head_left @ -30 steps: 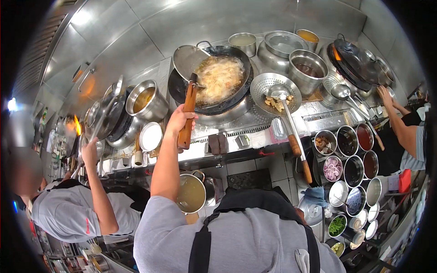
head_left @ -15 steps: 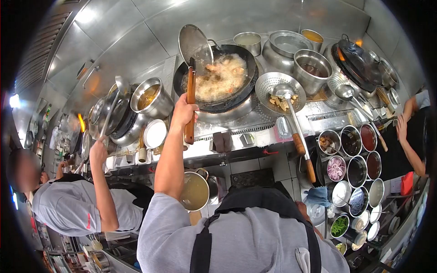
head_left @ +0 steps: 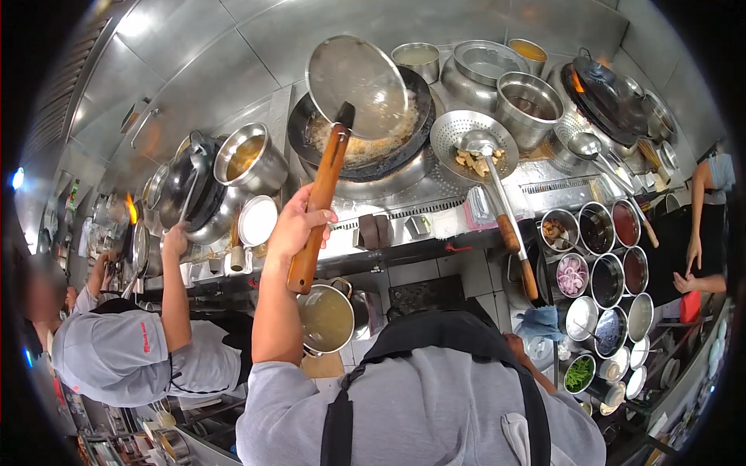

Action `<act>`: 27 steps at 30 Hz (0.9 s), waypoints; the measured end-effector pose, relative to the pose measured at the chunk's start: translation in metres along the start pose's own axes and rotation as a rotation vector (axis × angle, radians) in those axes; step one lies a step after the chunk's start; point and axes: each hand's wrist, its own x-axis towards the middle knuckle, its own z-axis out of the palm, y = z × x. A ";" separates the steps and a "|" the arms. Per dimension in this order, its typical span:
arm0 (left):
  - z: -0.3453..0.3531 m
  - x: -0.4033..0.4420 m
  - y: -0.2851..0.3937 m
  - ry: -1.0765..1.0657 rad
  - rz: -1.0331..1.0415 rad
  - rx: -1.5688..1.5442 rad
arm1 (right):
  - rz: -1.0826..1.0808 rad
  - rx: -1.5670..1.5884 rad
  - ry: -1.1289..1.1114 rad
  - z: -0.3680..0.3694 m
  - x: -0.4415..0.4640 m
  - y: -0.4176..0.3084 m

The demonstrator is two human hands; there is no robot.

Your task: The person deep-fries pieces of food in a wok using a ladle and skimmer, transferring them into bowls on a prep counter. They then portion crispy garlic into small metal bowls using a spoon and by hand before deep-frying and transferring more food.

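Observation:
My left hand (head_left: 299,221) is closed round the wooden handle of a round mesh skimmer (head_left: 353,81). The skimmer's disc is tilted above a black wok (head_left: 300,128), covering much of its foaming, bubbling liquid (head_left: 361,150). To the right of the wok, a perforated strainer (head_left: 444,138) holds browned pieces (head_left: 472,164). A ladle (head_left: 479,142) rests in it, its long handle pointing toward me. Part of my right hand (head_left: 514,346) shows low beside my body; its fingers are hidden, and I cannot see whether it holds anything.
Steel pots (head_left: 530,113) stand behind and right of the strainer. Another pot (head_left: 249,159) sits left of the wok, near a white bowl (head_left: 257,221). Several ingredient containers (head_left: 573,276) line the right side. A co-worker (head_left: 148,349) works at my left; another person's arms (head_left: 703,194) show at right.
My left hand has drawn the skimmer nearer and turned its disc flatter, so it hides more of the wok. The browned pieces earlier visible in the foam are now out of sight.

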 end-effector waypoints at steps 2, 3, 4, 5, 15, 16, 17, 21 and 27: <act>0.005 0.001 -0.005 -0.030 -0.022 0.077 | -0.017 -0.008 0.019 0.002 0.005 0.002; 0.008 0.005 -0.010 -0.032 -0.032 0.119 | 0.000 0.015 0.038 0.003 0.005 0.000; 0.010 0.010 -0.015 -0.036 -0.041 0.162 | 0.068 0.091 0.079 0.005 0.003 -0.011; 0.010 0.017 -0.019 -0.037 -0.049 0.171 | 0.110 0.120 0.089 0.004 0.002 -0.022; 0.032 0.048 -0.025 -0.031 -0.092 -0.090 | 0.203 0.103 0.113 0.007 -0.017 -0.033; 0.033 0.050 -0.026 -0.034 -0.090 -0.121 | 0.170 -0.013 0.097 0.006 -0.011 -0.008; 0.035 0.053 -0.027 -0.038 -0.088 -0.151 | 0.138 -0.129 0.081 0.006 -0.008 0.012; 0.045 0.074 -0.026 -0.014 -0.082 -0.119 | -0.197 -0.197 0.127 0.008 -0.007 0.050; 0.069 0.098 -0.016 0.008 -0.035 -0.002 | 0.048 0.144 0.199 0.000 -0.014 0.029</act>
